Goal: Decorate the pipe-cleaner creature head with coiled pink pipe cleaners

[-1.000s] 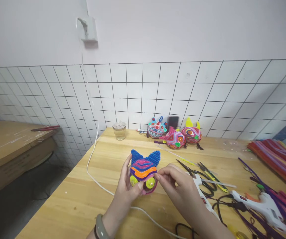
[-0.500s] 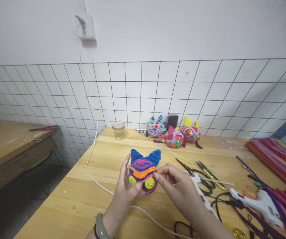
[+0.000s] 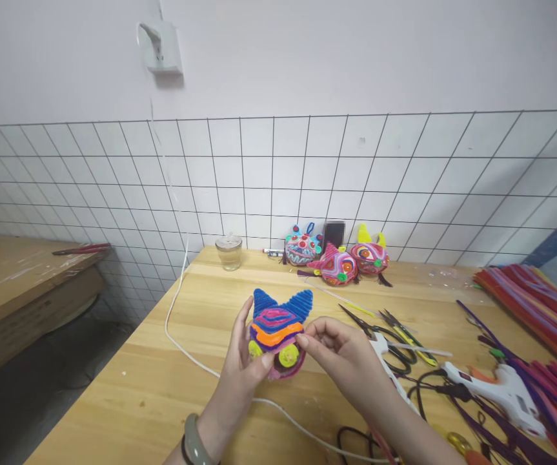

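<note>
fingers [image 3: 306, 340] of right hand [image 3: 343, 358] pinch the mask [image 3: 278, 321].

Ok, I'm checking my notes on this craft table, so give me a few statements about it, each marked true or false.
1. The left hand and the right hand both grip the blue-eared figure. True.
2. Three finished figures sit by the tiled wall. True.
3. The glue gun is in the right hand. False: it lies on the table, further right.
4. The glass jar lies on its side. False: it stands upright.
</note>
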